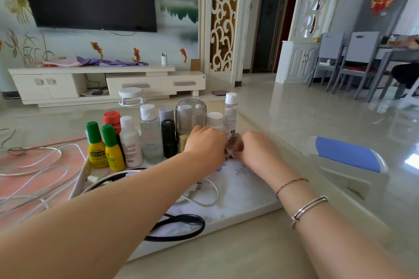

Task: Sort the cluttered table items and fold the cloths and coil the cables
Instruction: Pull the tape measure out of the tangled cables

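We see both hands meeting on a small clear jar (233,144) at the far end of the white floral mat (240,195) on the table (226,256). The left hand (205,145) has its fingers curled round the jar's left side; the right hand (258,148) has its fingers curled round the right side. The jar stands just in front of the tall clear bottle with a white cap (230,112).

Left of the jar, a row of bottles stands along the mat's far edge: two yellow bottles with green caps (104,150), a white bottle (130,142), a clear bottle (150,135) and a black bottle (169,138).

Nearer than the jar, a white USB cable (209,190) and a black cable (181,227) lie uncoiled on the mat. Far left of the jar, white cables (38,165) sprawl over a pink cloth (13,186).
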